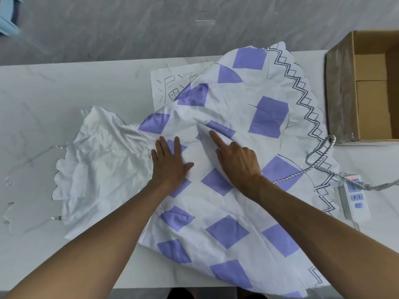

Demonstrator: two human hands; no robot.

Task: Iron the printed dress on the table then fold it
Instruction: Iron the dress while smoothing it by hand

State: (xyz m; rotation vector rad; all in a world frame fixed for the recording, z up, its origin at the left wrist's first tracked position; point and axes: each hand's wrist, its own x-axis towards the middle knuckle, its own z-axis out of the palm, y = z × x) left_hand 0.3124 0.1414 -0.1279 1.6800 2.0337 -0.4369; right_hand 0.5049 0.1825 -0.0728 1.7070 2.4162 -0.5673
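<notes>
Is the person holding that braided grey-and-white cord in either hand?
No, the left hand and right hand rest on the white dress with purple squares, while the cord lies loose to their right.
</notes>
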